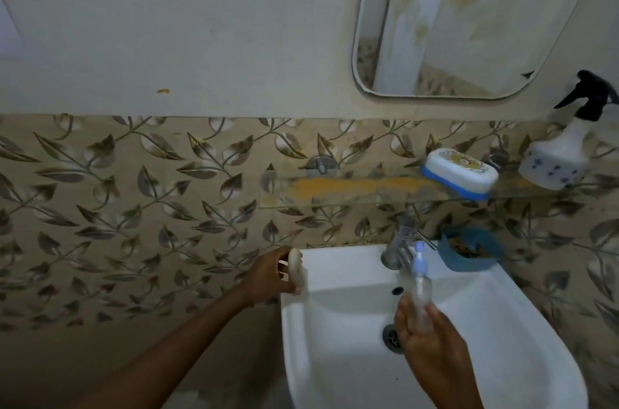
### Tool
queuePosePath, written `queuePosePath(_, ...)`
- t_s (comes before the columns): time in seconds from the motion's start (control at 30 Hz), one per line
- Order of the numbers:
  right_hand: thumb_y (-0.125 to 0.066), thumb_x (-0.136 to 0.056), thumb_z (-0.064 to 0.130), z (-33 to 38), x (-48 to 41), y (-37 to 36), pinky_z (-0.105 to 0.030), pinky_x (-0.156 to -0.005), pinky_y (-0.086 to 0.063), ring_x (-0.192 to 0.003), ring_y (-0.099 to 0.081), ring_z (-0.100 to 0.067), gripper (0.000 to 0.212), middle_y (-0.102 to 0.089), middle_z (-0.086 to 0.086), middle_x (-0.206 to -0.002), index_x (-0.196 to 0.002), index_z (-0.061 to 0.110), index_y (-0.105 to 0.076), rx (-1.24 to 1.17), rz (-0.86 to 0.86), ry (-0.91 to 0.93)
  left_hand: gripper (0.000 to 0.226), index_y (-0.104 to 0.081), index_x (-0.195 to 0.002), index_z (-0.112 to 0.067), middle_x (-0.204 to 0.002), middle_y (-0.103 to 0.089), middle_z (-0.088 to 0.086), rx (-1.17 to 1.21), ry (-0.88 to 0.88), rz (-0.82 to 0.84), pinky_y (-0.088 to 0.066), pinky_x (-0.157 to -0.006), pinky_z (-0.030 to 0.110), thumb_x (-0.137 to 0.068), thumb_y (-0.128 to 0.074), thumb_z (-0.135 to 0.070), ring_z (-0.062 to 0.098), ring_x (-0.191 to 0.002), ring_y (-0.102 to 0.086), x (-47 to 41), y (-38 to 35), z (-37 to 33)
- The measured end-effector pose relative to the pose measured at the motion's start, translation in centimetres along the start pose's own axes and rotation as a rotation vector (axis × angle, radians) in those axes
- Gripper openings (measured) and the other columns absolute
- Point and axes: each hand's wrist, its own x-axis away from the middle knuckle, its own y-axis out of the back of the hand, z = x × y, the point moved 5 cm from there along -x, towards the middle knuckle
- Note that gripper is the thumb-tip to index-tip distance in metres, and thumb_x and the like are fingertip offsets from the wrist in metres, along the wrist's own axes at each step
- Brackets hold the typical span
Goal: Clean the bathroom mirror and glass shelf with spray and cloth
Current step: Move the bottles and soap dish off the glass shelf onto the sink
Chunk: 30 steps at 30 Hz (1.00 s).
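Observation:
The mirror [469, 16] with rounded corners hangs on the wall at the upper right. Below it runs the glass shelf [351, 199], with a yellowish smear along the wall behind it. On the shelf stand a white and blue soap box [459, 174] and, at the far right, a white spray bottle [562, 154] with a black trigger. My left hand [271, 274] grips a small white rounded object [296, 269] at the sink's left rim. My right hand [425, 338] holds a small clear pump bottle [420, 291] with a pale blue top over the basin. No cloth is in view.
The white sink [502, 325] fills the lower right, with a chrome tap [400, 241] at its back and a drain [392, 336]. A blue dish [469, 251] sits on the sink's back right corner. Leaf-patterned tiles [134, 207] cover the wall.

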Motion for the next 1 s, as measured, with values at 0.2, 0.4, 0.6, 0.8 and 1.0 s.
queuePosePath(0.2, -0.078, -0.071, 0.018, -4.5, -2.4, -0.1, -0.032, -0.066, -0.057, -0.074, -0.070, -0.026, 0.031, -0.071, -0.011, -0.083, -0.100, 0.010, -0.069, 0.015, 0.005, -0.232, 0.062, -0.051, -0.118, -0.005, -0.116, -0.061, 0.013, -0.061, 0.082, -0.115, -0.052, -0.076, 0.038, -0.066, -0.082, -0.015, 0.027, -0.100, -0.061, -4.8, -1.3, 2.9)
queuePosePath(0.4, -0.053, -0.089, 0.007, -5.2, -3.7, 3.2, -0.045, -0.086, -0.050, -0.096, -0.062, -0.033, 0.016, -0.066, -0.018, -0.097, -0.099, 0.007, -0.065, 0.328, -0.354, -0.200, 0.088, -0.056, -0.111, -0.015, -0.104, -0.062, 0.001, -0.052, 0.136, -0.120, -0.046, -0.077, 0.032, -0.039, -0.069, -0.064, 0.021, -0.092, -0.059, -7.4, -2.8, 3.6)
queuePosePath(0.6, -0.068, -0.075, -0.006, -4.8, -8.9, 0.0, -0.030, -0.069, -0.049, -0.089, -0.061, -0.033, 0.024, -0.064, -0.019, -0.096, -0.098, -0.003, -0.062, 0.874, -0.473, -0.055, 0.054, -0.067, -0.099, -0.019, -0.086, -0.064, -0.003, 0.037, 0.120, -0.130, -0.040, -0.064, 0.024, -0.056, -0.069, -0.052, 0.020, -0.083, -0.062, -8.5, -3.6, 4.6)
queuePosePath(0.8, -0.060, -0.074, -0.008, -5.6, -12.5, 0.1, -0.037, -0.081, -0.050, -0.089, -0.061, -0.029, 0.030, -0.065, -0.011, -0.094, -0.100, 0.007, -0.064, 1.126, -0.483, -0.031, 0.045, -0.065, -0.105, -0.016, -0.098, -0.069, 0.007, -0.042, 0.102, -0.101, -0.049, -0.074, 0.033, -0.067, -0.074, -0.036, 0.021, -0.084, -0.061, -8.8, -3.8, 4.7)
queuePosePath(1.0, -0.064, -0.072, -0.005, -6.2, -15.0, -1.1, -0.023, -0.065, -0.044, -0.086, -0.058, -0.025, 0.031, -0.064, -0.010, -0.094, -0.102, 0.004, -0.063, 1.251, -0.445, -0.013, 0.043, -0.063, -0.107, -0.018, -0.103, -0.068, 0.004, -0.127, 0.123, -0.127, -0.045, -0.071, 0.029, -0.068, -0.078, -0.030, 0.024, -0.092, -0.062, -8.8, -3.8, 4.9)
